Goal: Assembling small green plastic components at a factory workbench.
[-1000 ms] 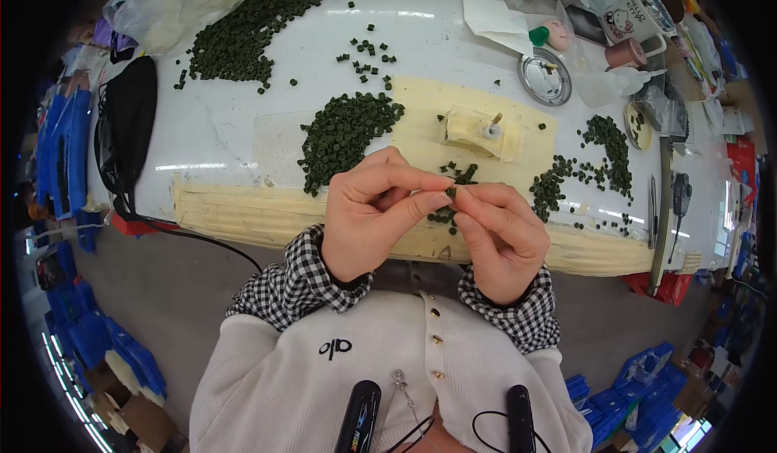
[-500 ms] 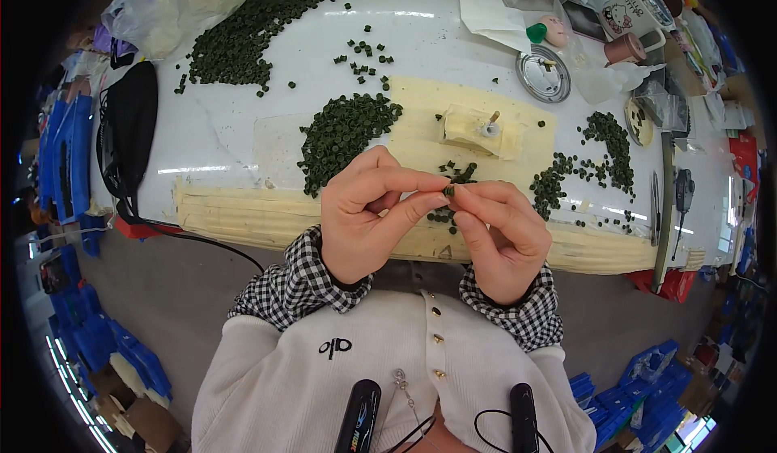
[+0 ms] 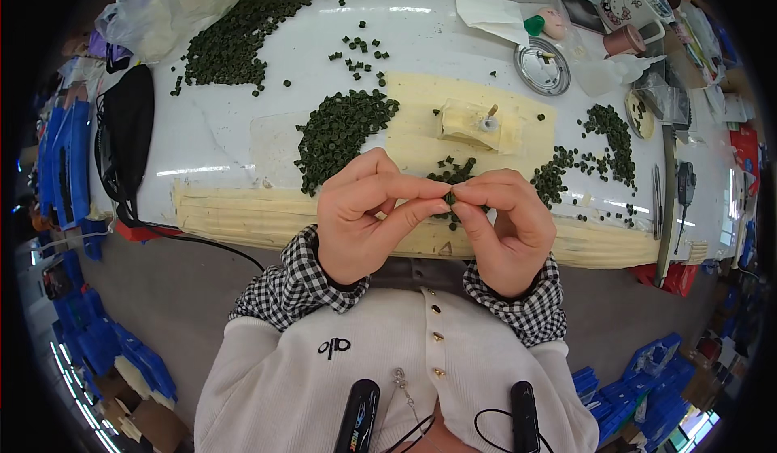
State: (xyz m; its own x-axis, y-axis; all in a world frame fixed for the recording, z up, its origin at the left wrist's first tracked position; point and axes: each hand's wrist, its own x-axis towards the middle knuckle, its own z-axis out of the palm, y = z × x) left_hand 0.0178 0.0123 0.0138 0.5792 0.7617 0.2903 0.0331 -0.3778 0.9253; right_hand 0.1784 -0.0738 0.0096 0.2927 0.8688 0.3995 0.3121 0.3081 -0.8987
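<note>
Over the table's near edge, my left hand (image 3: 368, 218) and my right hand (image 3: 511, 230) meet with thumbs and forefingers pinched. Between their fingertips is a small dark green spool-shaped part (image 3: 450, 198), mostly covered by the fingers. Just beyond the fingertips lies a small cluster of the same parts (image 3: 460, 167). A larger pile (image 3: 344, 129) of them sits beyond my left hand. Past my right hand are looser groups of small round dark parts (image 3: 611, 137). Behind the hands stands a tape-wrapped block (image 3: 473, 126) with a short upright peg.
A big heap of green parts (image 3: 235, 36) lies at the far left beside plastic bags (image 3: 154, 16). A round metal lid (image 3: 541, 66), a white paper (image 3: 490, 18) and a mug (image 3: 627, 8) are at the far right. A black pouch (image 3: 125, 133) hangs at the left edge.
My right hand has shifted slightly, its fingers now closer over the small green part. The fingertips of both hands have come together. The piles look unchanged.
</note>
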